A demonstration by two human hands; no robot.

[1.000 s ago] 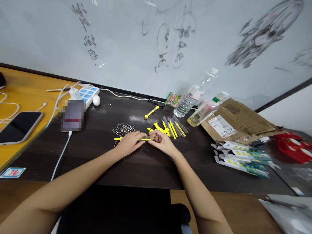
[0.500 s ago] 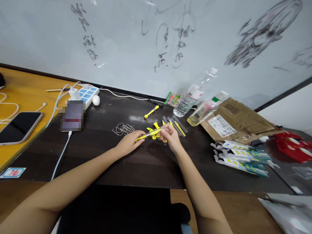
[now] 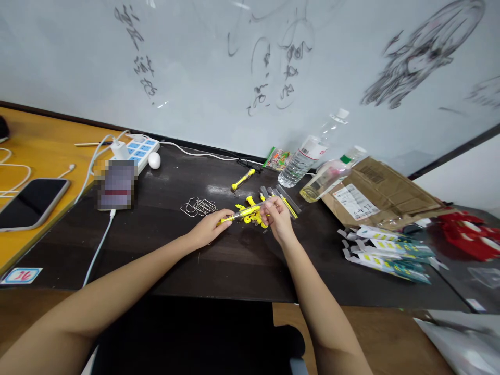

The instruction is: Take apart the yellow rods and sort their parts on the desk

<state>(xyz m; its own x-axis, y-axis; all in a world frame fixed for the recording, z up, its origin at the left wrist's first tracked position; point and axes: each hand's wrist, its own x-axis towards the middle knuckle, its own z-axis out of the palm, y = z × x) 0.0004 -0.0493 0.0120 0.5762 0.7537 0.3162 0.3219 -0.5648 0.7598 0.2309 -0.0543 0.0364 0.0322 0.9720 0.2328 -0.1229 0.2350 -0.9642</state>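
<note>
Between my hands is a slim clear tube with a yellow rod in it point(image 3: 241, 213). My left hand point(image 3: 211, 229) pinches its yellow end, and my right hand point(image 3: 278, 219) has thumb and fingers closed on the other end. Just behind the tube lie loose yellow plastic parts point(image 3: 250, 200), partly hidden. Several more clear tubes with yellow rods point(image 3: 288, 203) rest beyond my right hand. A bundle of bent metal wires point(image 3: 198, 207) sits behind my left hand. Farther back is a separate yellow-ended stick point(image 3: 242, 179).
At the back stand a water bottle point(image 3: 302, 161) and a leaning bottle of yellowish liquid point(image 3: 326, 179). Cardboard packaging point(image 3: 385, 182) and flattened cartons point(image 3: 390, 255) lie right. Leftward are a power strip point(image 3: 146, 151), a phone point(image 3: 33, 203) and a charging device point(image 3: 116, 186).
My right hand has shifted slightly right along the tube. My left hand stays nearly in place on its end.
</note>
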